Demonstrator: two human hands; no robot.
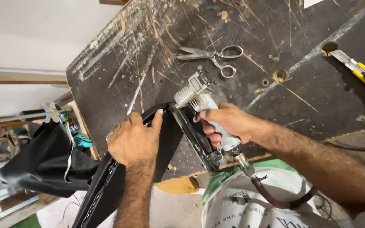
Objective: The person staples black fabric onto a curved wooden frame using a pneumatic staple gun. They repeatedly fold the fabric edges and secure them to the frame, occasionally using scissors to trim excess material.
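White printed sack cloth with a green edge [250, 202] fills the lower foreground, and a dark red rubber air hose [271, 196] crosses it to the coupling at the base of a pneumatic staple gun. Right hand [229, 122]: fingers wrapped tight around the silver ribbed metal body of the staple gun [199, 99], index finger curled at the trigger side — whether it presses cannot be told. The gun's black magazine [199, 139] runs down and to the right toward the person; its nose meets the folded edge of a long black upholstery panel [106, 185]. Left hand [134, 141]: palm down on the panel, fingers held together and bent over the fold, fingertips just beside the gun's nose. The panel's long axis slants from lower left up to that nose, so the left hand lies along it and the right hand stands across it. Resting well apart on the scratched dark wooden workbench [250, 25] — steel scissors [214, 57] beyond the gun, and a yellow utility knife [364, 74] at far right.
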